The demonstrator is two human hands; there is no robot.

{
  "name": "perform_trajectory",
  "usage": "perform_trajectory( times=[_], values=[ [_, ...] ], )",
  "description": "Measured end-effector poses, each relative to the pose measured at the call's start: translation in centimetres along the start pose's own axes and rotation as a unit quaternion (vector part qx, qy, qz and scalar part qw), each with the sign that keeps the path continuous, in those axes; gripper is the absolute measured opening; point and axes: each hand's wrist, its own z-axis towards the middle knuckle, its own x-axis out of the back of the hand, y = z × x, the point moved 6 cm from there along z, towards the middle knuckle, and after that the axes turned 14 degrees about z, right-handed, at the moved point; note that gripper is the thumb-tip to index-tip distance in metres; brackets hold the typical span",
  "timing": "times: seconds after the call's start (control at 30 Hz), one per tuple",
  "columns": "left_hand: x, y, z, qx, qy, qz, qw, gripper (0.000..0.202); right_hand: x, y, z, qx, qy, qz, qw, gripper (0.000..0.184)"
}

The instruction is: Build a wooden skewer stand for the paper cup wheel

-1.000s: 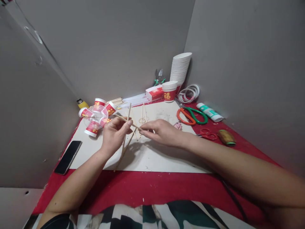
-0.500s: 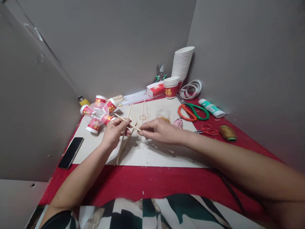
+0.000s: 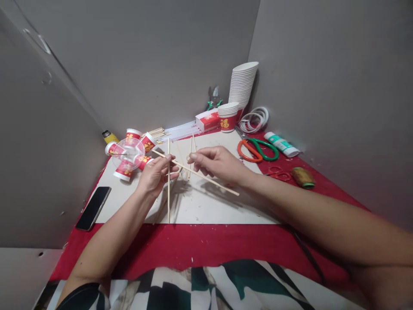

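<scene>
My left hand (image 3: pixel 157 173) is closed on thin wooden sticks (image 3: pixel 168 185) where they cross, above a pale board (image 3: pixel 206 206). One stick stands nearly upright; another long stick (image 3: pixel 206 177) slants down to the right. My right hand (image 3: pixel 215 162) is raised just right of the crossing, thumb and forefinger pinched on something small, perhaps a rubber band; I cannot make it out. More sticks (image 3: pixel 192 148) lie on the board behind the hands.
Red paper cups with a clear lid (image 3: pixel 129 154) lie at left, a phone (image 3: pixel 93 208) on the red cloth (image 3: pixel 206 245). Stacked cups (image 3: pixel 240 92), a red box (image 3: pixel 208 121), scissors (image 3: pixel 258 150), a tube (image 3: pixel 280 144), white rings (image 3: pixel 254 119) and pliers (image 3: pixel 213 98) crowd the back.
My right hand has lifted off the board and let the slanting stick show full length. The left hand has turned one stick nearly upright.
</scene>
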Motion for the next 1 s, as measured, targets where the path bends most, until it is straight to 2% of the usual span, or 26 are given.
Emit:
perform_trajectory(
  times=[0.1,0.23,0.37,0.43,0.6,0.8,1.0],
  values=[
    [0.0,0.0,0.2,0.012,0.010,-0.016,1.000,0.009,0.4,-0.7,0.0,0.002,0.001,-0.016,1.000,0.045],
    [-0.1,-0.4,0.3,0.016,0.010,-0.019,1.000,0.008,-0.3,-1.6,-0.5,0.047,-0.044,-0.176,0.982,0.028],
    [-0.2,-0.6,0.3,0.008,0.009,-0.013,1.000,0.009,-0.9,-0.6,-0.6,0.009,-0.078,-0.259,0.963,0.019],
    [-0.3,-0.6,0.3,0.001,0.003,-0.008,1.000,0.012,-1.0,-0.2,-0.5,0.014,-0.078,-0.261,0.962,0.018],
    [-0.2,-0.8,0.2,-0.002,-0.017,0.006,1.000,0.018,-1.2,0.2,-0.4,0.058,-0.088,-0.228,0.968,0.027],
    [-0.2,-1.3,0.4,-0.002,-0.042,0.007,0.999,0.020,-1.2,0.6,-0.3,0.061,-0.093,-0.215,0.970,0.027],
    [-0.2,-1.5,0.3,-0.004,-0.041,0.004,0.999,0.022,-1.5,0.6,-0.4,0.073,-0.099,-0.212,0.970,0.034]
  ],
)
